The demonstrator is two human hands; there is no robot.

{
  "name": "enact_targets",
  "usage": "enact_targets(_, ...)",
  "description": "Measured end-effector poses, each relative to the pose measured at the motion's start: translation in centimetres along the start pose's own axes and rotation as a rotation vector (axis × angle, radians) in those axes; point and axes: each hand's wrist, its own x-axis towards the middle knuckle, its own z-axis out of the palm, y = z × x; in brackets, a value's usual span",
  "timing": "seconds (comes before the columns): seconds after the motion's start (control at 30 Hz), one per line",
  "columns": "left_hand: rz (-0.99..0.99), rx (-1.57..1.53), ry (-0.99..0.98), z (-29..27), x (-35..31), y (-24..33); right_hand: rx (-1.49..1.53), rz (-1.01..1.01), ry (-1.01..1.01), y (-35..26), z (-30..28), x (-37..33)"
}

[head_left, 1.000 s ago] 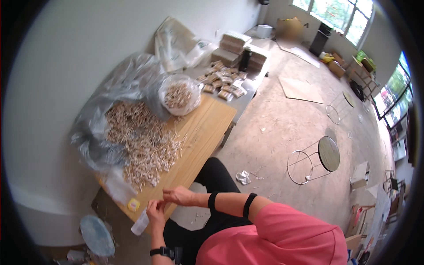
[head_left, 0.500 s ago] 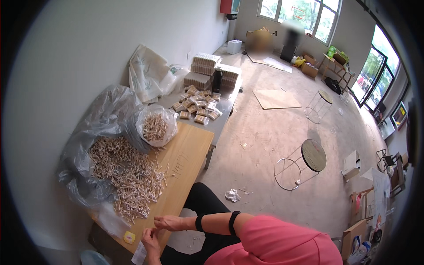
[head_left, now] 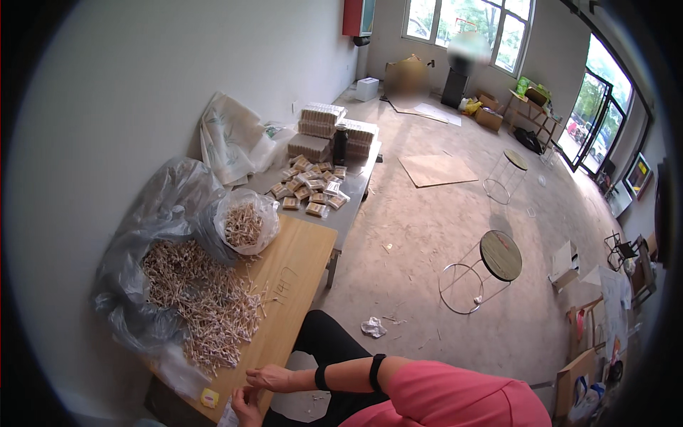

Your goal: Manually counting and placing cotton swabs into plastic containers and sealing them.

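Note:
My right hand [head_left: 272, 378] is over the near edge of the wooden board, its fingers closed in a pinch. Just below it, my left hand [head_left: 246, 407] is closed too, fingertips close to the right ones. Whatever they hold is too small or hidden to make out. A translucent plastic packet [head_left: 228, 415] shows beside the left hand, partly cut off by the lower edge. Left of the hands lies a small yellow box [head_left: 209, 398]. A large heap of cotton swabs [head_left: 206, 299] spreads over the board, with grey plastic sheeting [head_left: 121, 285] behind it.
An open clear bag of swabs [head_left: 243, 224] stands on the wooden board [head_left: 302, 249]. Beyond are small packed boxes [head_left: 313, 186], stacked packs [head_left: 320, 117] and a dark bottle [head_left: 340, 144]. Round-topped stools [head_left: 500, 255] and crumpled paper [head_left: 373, 327] are on the floor.
The view has tipped slightly upward, so the table and room sit a little lower and further left. Both hands stay close together at the board's edge.

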Motion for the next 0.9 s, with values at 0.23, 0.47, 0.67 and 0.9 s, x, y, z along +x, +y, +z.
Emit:
enact_targets(0.23,-0.041,-0.028,-0.071,-1.4,0.6,1.0,0.224,0.019,-0.059,0.8,0.3,0.6)
enact_targets(0.47,-0.055,-0.030,-0.057,-0.8,0.3,0.6,0.204,0.057,-0.048,0.6,-0.3,0.1)
enact_targets(0.67,0.001,0.174,0.045,0.0,-0.5,4.7,0.269,0.073,0.050,-0.8,-0.4,-1.1)
enact_targets(0.9,-0.014,0.019,0.077,0.2,-0.2,2.7,0.381,0.281,0.056,0.0,0.5,-1.7)
